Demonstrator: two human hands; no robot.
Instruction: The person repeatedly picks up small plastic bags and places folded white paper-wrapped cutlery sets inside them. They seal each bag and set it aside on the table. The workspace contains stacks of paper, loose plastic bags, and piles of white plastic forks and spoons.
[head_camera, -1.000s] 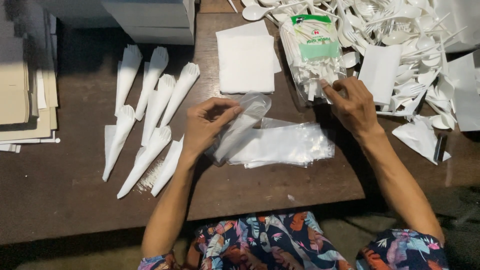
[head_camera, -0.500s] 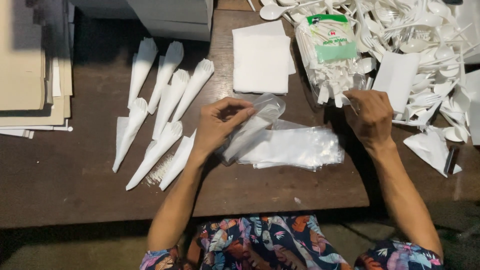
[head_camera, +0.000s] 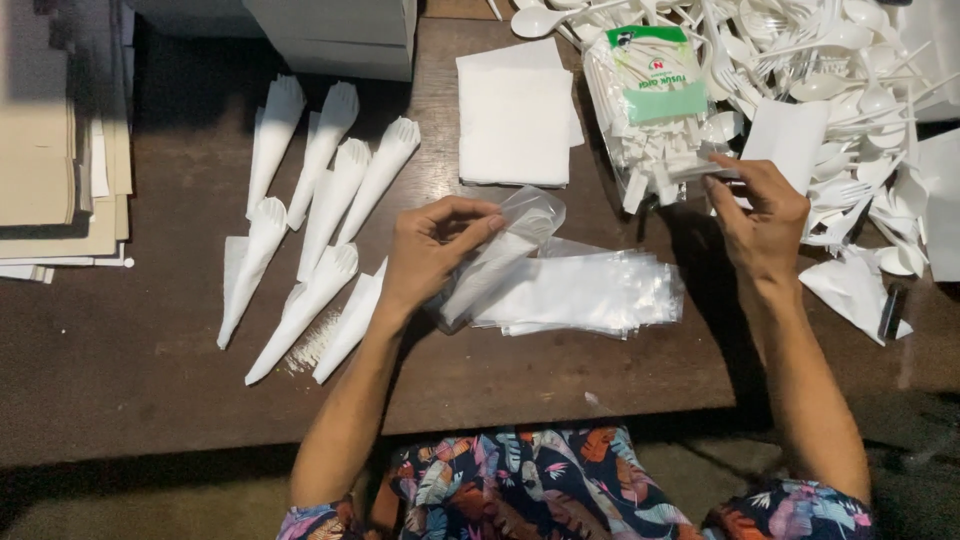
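left hand (head_camera: 432, 255): fingers curled round a clear plastic sleeve (head_camera: 500, 250), pinching it near its open top so it's lifted a bit off the counter (head_camera: 150, 380)
sleeve position: sits right over the left end of the flat stack of clear bags (head_camera: 590, 292), middle of the counter, just in front of the person
right hand (head_camera: 762, 215): fingertips pinched together at the edge of the open packet of small white sticks (head_camera: 655, 110); can't really tell if anything's actually between the fingers
packed cones: a bunch of filled white paper cones (head_camera: 320, 210) lying in a loose fan to the left of the left hand
napkins: small square white pile (head_camera: 515, 115) behind the bags
cutlery: big messy heap of white plastic spoons and forks (head_camera: 830, 70) far right, behind the right hand
far left: stack of cardboard sheets (head_camera: 50, 150)
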